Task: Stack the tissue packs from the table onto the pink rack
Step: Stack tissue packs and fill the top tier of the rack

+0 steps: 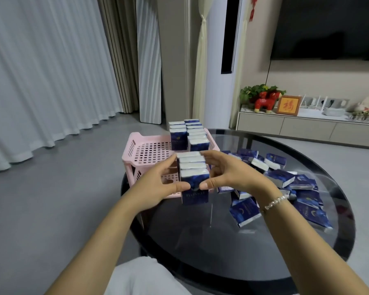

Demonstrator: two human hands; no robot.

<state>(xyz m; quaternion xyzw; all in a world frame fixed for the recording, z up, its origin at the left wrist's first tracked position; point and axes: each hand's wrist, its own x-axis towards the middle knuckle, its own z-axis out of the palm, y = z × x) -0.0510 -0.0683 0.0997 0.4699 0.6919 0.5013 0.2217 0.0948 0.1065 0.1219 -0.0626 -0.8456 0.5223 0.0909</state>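
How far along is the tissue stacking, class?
Done: two rows of packs stand on the pink rack. In hand: the left hand and right hand squeeze a row of four packs between them. Left: the loose pile on the table.

TV [328, 28] cut off top/right, pink rack [149, 153] lower tier mostly hidden, pack print unreadable

Left hand [158, 184] and right hand [228, 175] raised together, fingers [209, 155] curled, gripping
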